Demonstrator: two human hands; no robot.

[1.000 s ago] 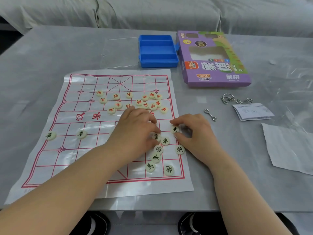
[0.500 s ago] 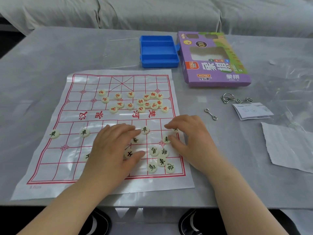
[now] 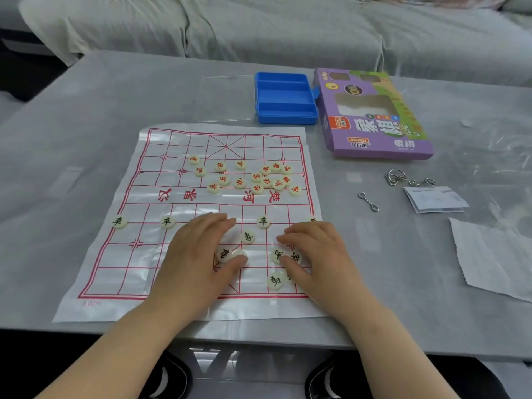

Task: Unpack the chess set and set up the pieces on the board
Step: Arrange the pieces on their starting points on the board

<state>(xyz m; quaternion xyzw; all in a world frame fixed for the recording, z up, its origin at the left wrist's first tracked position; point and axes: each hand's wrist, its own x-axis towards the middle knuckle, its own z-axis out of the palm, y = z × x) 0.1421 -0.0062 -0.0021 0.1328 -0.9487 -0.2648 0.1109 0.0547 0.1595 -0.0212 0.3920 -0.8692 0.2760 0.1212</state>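
The plastic chess board (image 3: 121, 263) with its red grid lies flat on the table. Several red-lettered pieces (image 3: 247, 177) sit bunched on its far half. Black soldier pieces stand along one near row: one at the left edge (image 3: 119, 221), a second (image 3: 167, 221), a third (image 3: 263, 221) and a fourth at the right edge (image 3: 312, 219). My left hand (image 3: 198, 251) lies flat on the near middle, its thumb touching a piece (image 3: 239, 254) beside another (image 3: 224, 254). My right hand (image 3: 316, 254) rests over loose black pieces (image 3: 277, 255), its thumb on them. One piece (image 3: 248, 237) lies between my hands.
A blue plastic case (image 3: 285, 99) stands open behind the board, with its clear lid (image 3: 224, 99) to the left. The purple cardboard box (image 3: 371, 116) lies at the back right. Metal ring puzzles (image 3: 395, 177), a metal link (image 3: 369, 201), a folded leaflet (image 3: 434, 198) and white paper (image 3: 495, 260) lie at the right.
My left hand slid from the pile of black pieces at the right toward the board's near middle. The black pile has spread out, and two more soldiers now stand in the row.
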